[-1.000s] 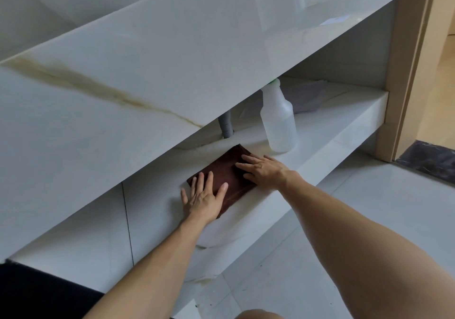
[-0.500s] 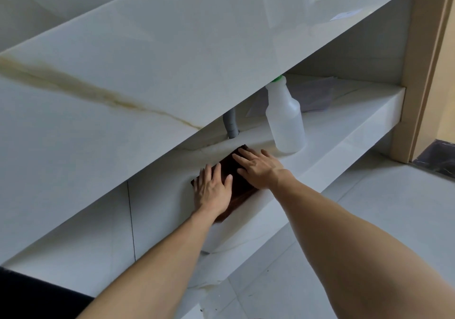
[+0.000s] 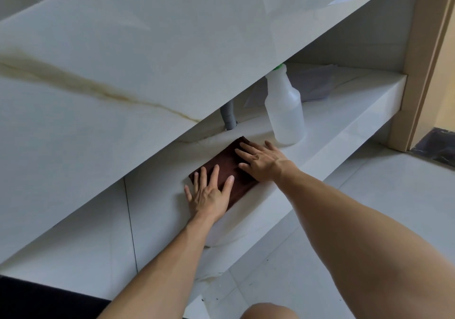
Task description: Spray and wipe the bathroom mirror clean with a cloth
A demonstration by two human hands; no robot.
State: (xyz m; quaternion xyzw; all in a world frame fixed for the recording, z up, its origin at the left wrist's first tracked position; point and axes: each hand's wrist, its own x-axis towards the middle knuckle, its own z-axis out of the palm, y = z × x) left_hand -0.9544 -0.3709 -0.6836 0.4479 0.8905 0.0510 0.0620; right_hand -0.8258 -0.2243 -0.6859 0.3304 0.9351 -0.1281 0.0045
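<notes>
Fingers of our left hand (image 3: 209, 195) lie straight and spread, palm down, pressing flat on the near left end of the brown cloth (image 3: 225, 168); nothing is pinched, and the little finger and heel of the hand rest on the white marble shelf (image 3: 344, 112) just beside the cloth. Our right hand (image 3: 263, 160) lies the same way on the cloth's far right part, fingers straight and fanned toward the left, the thumb along the near edge. Between our two hands a strip of cloth shows bare. The cloth itself is folded into a flat rectangle and sits on the lower shelf, under the overhang of the veined marble countertop (image 3: 147, 60).

Just beyond our right hand stands the translucent spray bottle (image 3: 284, 112), upright on the same shelf and near the cloth but not touching it; its green collar shows at the neck while the overhang hides the top. To the bottle's left a grey drain pipe (image 3: 229, 115) comes down to the shelf. Behind the bottle lies something pale and crumpled that we cannot identify. At the far right stands a tan door frame (image 3: 418, 60), with pale floor tiles (image 3: 369, 208) below.
</notes>
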